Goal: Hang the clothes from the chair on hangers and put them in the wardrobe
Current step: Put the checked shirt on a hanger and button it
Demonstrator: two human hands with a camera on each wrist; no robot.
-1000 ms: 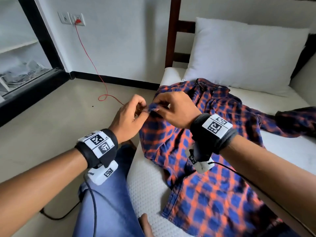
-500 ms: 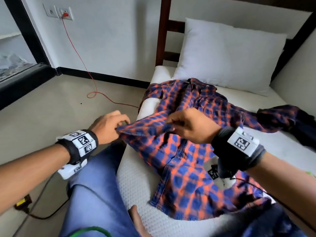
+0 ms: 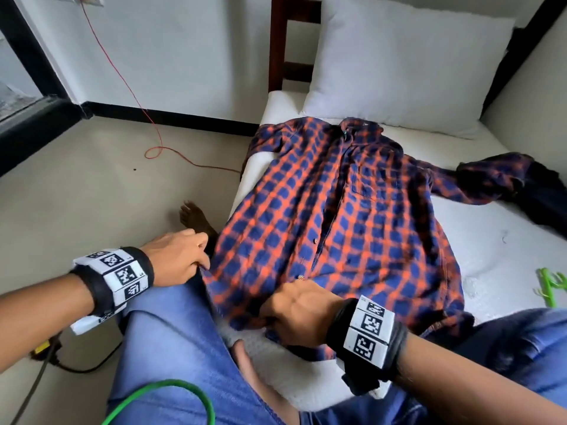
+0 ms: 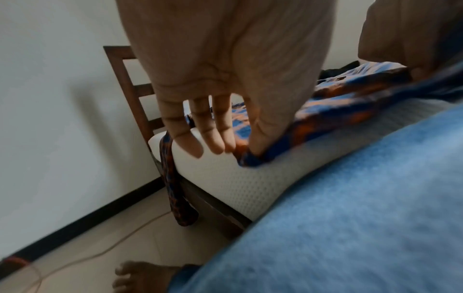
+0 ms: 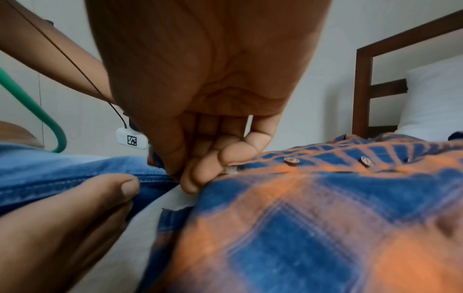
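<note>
A blue-and-orange checked shirt point(image 3: 337, 216) lies front-up and spread flat on the white mattress point(image 3: 497, 246), collar toward the pillow. My left hand point(image 3: 201, 262) pinches the shirt's lower left corner point(image 4: 250, 158) between thumb and forefinger at the mattress edge; its other fingers stick out straight. My right hand point(image 3: 270, 320) grips the bottom hem beside the button strip point(image 5: 290, 160), fingers curled onto the cloth point(image 5: 200, 178). One sleeve hangs over the bed's side point(image 4: 175, 188). A green hanger point(image 3: 171, 391) curves over my lap.
A white pillow point(image 3: 399, 62) leans at the wooden headboard point(image 3: 279, 41). A dark garment point(image 3: 546, 200) lies by the shirt's right sleeve, and another green hanger point(image 3: 549, 286) is at the right edge. A red cable point(image 3: 153, 148) trails on the floor. My jeans leg point(image 3: 171, 332) presses against the bed.
Both hands have drawn the shirt's lower edge toward me and down onto the mattress. The front panel that was lifted now lies flat and smoothed.
</note>
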